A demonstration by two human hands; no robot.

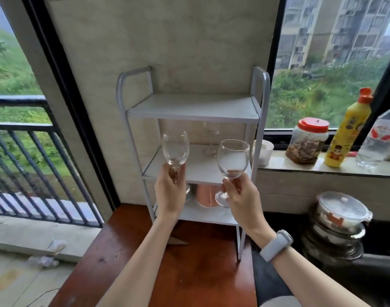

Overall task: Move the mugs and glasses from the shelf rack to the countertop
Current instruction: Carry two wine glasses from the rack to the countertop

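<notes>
A white three-tier shelf rack (262,111) stands on a red-brown wooden top (132,258) against the wall. My left hand (169,193) grips the stem of a clear wine glass (175,149), upright in front of the middle shelf. My right hand (242,196) holds a second wine glass (233,158) by its stem, tilted slightly. A third wine glass (210,138) stands at the back of the middle shelf. On the bottom shelf sits a copper-pink mug (206,194), partly hidden by my hands. The top shelf holds nothing.
On the stone sill (278,161) to the right stand a white cup (266,151), a red-lidded jar (308,140), a yellow bottle (346,129) and a clear plastic bottle (377,142). Stacked lidded glass bowls (340,220) sit below. A balcony railing (34,151) lies left.
</notes>
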